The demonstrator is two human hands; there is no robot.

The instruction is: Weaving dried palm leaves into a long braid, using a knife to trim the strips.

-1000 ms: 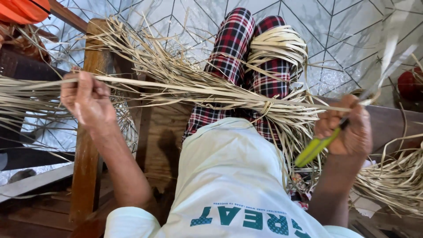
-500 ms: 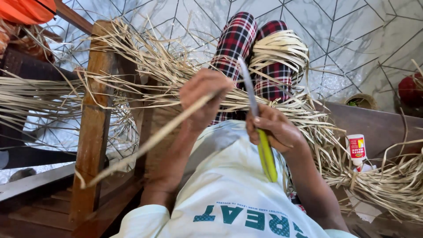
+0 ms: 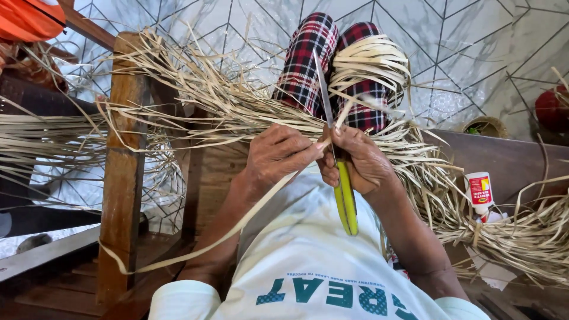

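My right hand [image 3: 358, 160] grips a knife with a yellow-green handle [image 3: 346, 200]; its thin blade [image 3: 323, 90] points up and away. My left hand [image 3: 277, 159] pinches one long dried straw strip [image 3: 195, 252] right beside the blade, thumb touching the right hand. The strip trails down to the left past the wooden chair arm. A thick bundle of dried strips [image 3: 237, 109] lies across my lap, over red-plaid trousers [image 3: 308, 59]. A coil of strips [image 3: 370, 62] rests on my knees.
A wooden chair post [image 3: 121, 172] stands left of my hands. A small glue bottle with a red label [image 3: 479, 192] sits on the wooden seat at right, among more strips [image 3: 521, 237]. A small woven basket [image 3: 489, 125] and a red object [image 3: 552, 106] lie on the tiled floor.
From wide apart, my hands have come together at the middle. The left hand now pinches the strip against the knife, and the blade points more upright.
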